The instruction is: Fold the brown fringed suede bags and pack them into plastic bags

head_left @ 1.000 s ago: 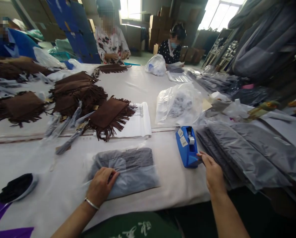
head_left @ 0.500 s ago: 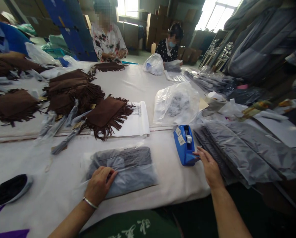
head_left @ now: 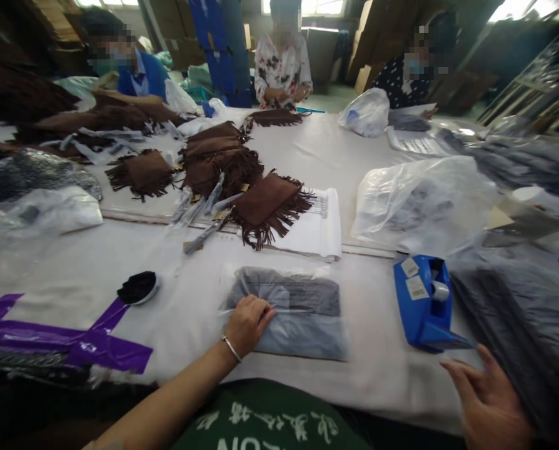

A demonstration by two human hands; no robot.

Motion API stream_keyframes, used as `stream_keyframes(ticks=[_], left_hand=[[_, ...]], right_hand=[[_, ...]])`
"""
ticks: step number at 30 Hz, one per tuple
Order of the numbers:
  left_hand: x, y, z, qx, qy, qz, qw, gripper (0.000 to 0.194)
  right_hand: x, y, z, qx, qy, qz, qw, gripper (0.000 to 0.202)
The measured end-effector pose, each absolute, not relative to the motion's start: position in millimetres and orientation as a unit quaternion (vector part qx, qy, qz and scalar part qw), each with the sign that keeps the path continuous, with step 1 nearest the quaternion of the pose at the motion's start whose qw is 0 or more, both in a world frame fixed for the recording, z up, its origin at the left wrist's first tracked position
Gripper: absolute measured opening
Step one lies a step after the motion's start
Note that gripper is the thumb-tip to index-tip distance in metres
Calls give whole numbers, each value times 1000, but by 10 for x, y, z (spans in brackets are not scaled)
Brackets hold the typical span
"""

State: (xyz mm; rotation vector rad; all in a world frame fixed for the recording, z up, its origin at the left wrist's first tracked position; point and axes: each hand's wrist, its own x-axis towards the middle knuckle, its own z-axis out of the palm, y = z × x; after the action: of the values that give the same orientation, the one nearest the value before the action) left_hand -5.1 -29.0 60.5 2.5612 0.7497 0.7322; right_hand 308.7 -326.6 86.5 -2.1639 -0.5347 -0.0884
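A grey folded item in a clear plastic bag [head_left: 307, 331] lies flat in front of me. My left hand [head_left: 250, 322], with a silver bangle at the wrist, rests on the bag's left part, its fingers bunched together on the plastic. To the right stands a blue tape dispenser [head_left: 413, 312] with two white labels. My right hand [head_left: 483, 387] is just below the dispenser's front end, thumb and fingers apart, with nothing visible between them.
Brown fringed pieces [head_left: 267, 200] lie beyond on white sheets [head_left: 324, 231]. A clear bag [head_left: 420, 200] sits behind the dispenser, grey bagged items [head_left: 518, 312] at the right. Purple tape [head_left: 105, 350] and a black round object [head_left: 139, 287] are left. Several people sit across the table.
The view has turned left. My right hand has come away from the dispenser's front end, towards me and to the right. My left hand stays on the bag.
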Motion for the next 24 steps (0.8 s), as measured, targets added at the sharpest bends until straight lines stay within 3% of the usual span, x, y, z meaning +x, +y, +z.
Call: stream_keyframes(ticks=[3, 6, 11, 14, 17, 19, 22, 24], left_hand=[[-45, -285, 605, 908, 268, 264, 185, 16], [-42, -278, 608, 910, 270, 260, 179, 17], [-55, -285, 607, 916, 271, 245, 166, 18], [-57, -289, 610, 919, 274, 238, 156, 20], [-57, -289, 613, 919, 276, 235, 153, 21], [-51, -288, 609, 919, 278, 233, 158, 20], [-35, -291, 603, 917, 278, 226, 173, 21], [-46, -290, 617, 913, 281, 227, 192, 21]], right_hand=[[2715, -2691, 1103, -799, -426, 133, 404, 65], [2366, -1917, 1345, -674, -618, 257, 313, 60], [2093, -1082, 1394, -616, -759, 192, 85, 74], [2126, -958, 1286, -648, -750, 131, 12, 80], [2289, -988, 1242, -700, -709, 81, 10, 80], [2401, -1053, 1221, -732, -677, 52, 55, 78], [2472, -1163, 1119, -716, -677, 81, 152, 79], [2468, -1209, 1025, -693, -692, 116, 167, 77]])
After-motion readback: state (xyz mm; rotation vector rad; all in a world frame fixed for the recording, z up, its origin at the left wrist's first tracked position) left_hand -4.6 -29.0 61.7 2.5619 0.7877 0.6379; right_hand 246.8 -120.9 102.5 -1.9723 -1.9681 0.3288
